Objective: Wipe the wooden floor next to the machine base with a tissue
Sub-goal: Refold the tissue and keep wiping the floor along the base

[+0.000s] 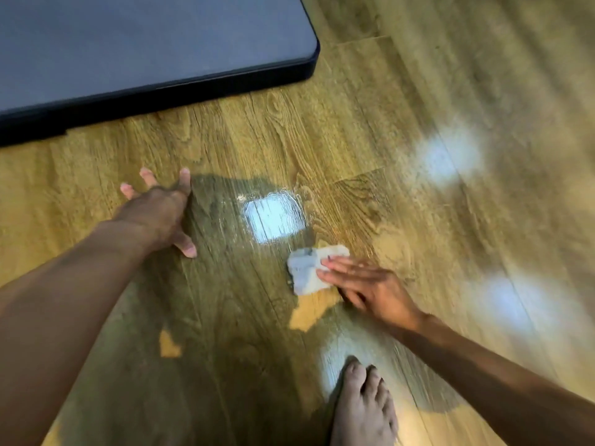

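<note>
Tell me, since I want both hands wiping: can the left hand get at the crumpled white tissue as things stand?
Probably yes. The left hand rests spread on the wooden floor, and only bare wet boards lie between it and the crumpled white tissue. The right hand presses on the tissue's near edge, leaving its far side exposed.

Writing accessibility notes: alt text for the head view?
Right hand presses a crumpled white tissue flat onto the wooden floor. Left hand braces, fingers spread, below the dark machine base.
</note>
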